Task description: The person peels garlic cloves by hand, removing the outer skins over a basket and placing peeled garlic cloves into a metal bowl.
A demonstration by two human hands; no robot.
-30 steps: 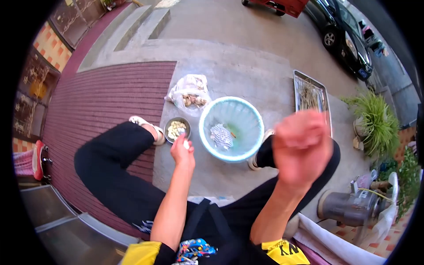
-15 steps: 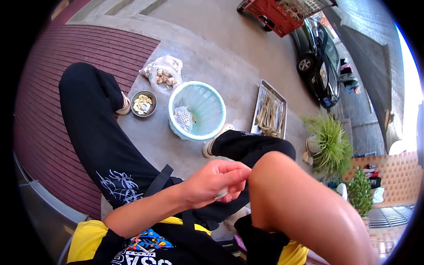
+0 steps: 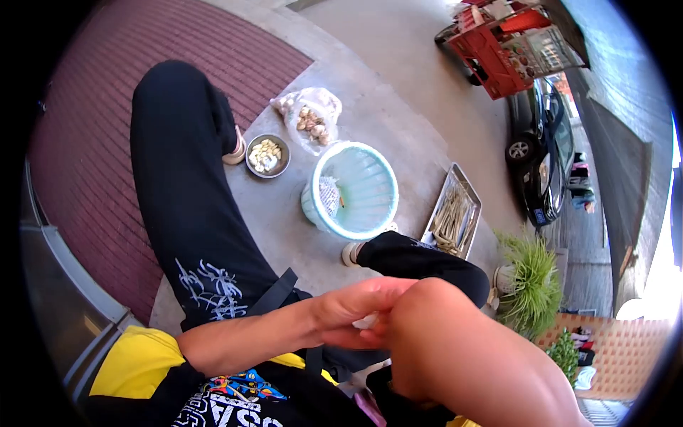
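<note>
My left hand is in front of my body, its fingers curled around a small whitish piece that looks like a garlic clove, only partly showing. My right arm is bent with the elbow raised, and its hand lies outside the view. Beyond my lap stands a pale blue lined bin with a white foam net inside. Left of it, a metal bowl holds peeled garlic cloves. Behind the bowl, a clear plastic bag contains unpeeled garlic.
On the concrete to the right lies a metal tray of dry, stick-like strips. Potted plants stand farther right. A red cart and a dark car are behind. A ribbed maroon mat covers the left side.
The view has shifted, so the bin, bowl and bag appear farther right. My left hand stays curled around the whitish piece, close to my right elbow.
</note>
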